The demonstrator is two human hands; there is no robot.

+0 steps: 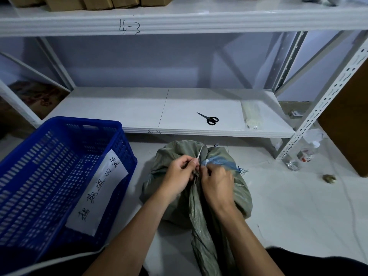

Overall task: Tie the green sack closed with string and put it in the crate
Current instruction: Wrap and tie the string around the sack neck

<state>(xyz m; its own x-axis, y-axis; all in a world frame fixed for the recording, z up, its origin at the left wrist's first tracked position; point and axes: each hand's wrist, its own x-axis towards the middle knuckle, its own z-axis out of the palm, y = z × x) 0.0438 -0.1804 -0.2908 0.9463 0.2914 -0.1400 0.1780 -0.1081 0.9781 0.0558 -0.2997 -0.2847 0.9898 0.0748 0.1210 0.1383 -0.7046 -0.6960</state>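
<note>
— So, what is hard to make out around the green sack (173, 156)?

— The right hand (217, 184), mostly. Its fingers are clenched on the sack's gathered neck, but its back covers the fingertips, so I cannot tell whether they hold the white string (199, 153) too. The left hand (179, 176) is plainer: thumb and forefinger pinch that string right at the neck, and its free end sticks up past them. A frayed blue piece (219, 161) pokes out beside the right hand; what it is I cannot say. The sack's loose top runs towards the camera and is cut off at the frame's lower edge.

— And the sack itself?

— It sits on the floor (288, 206) under both hands, outside the blue crate (79, 122).

— Containers?

— That crate stands just left of the sack, its near end cut off. In it lies a white sheet (99, 188) with handwritten characters. Beyond the sack, on the low white shelf (129, 110), lie black scissors (209, 118) and a clear packet (252, 114) whose pale contents are blurred.
</note>
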